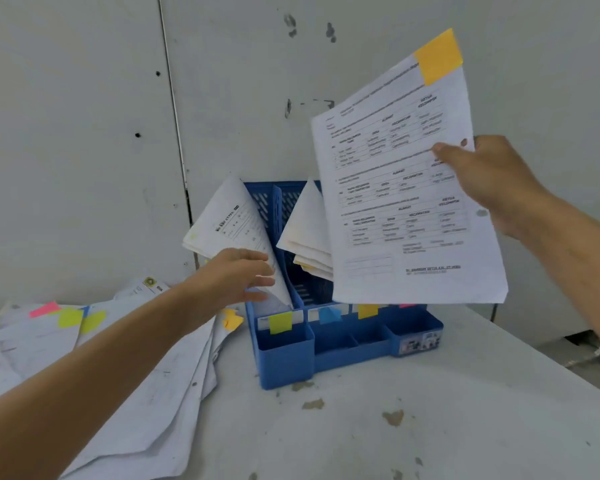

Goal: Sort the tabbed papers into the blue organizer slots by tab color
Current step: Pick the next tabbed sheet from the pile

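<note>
My right hand [492, 181] grips a printed sheet [402, 188] by its right edge and holds it up in front of the blue organizer [347, 341]. An orange tab [439, 57] sits on the sheet's top corner. My left hand [236, 275] reaches to the leftmost slot, fingers spread against the drooping papers [229, 223] standing there. A second bundle of papers [305, 233] leans in the neighbouring slot. Labels mark the organizer's front: yellow-green [280, 323], blue [329, 315], orange [368, 310], pink [406, 305]. The held sheet hides the right-hand slots.
A loose pile of tabbed papers [101, 368] with pink, yellow-green and orange tabs spreads over the left of the white table [395, 427]. A white wall stands right behind the organizer. The table's right edge runs diagonally at the far right.
</note>
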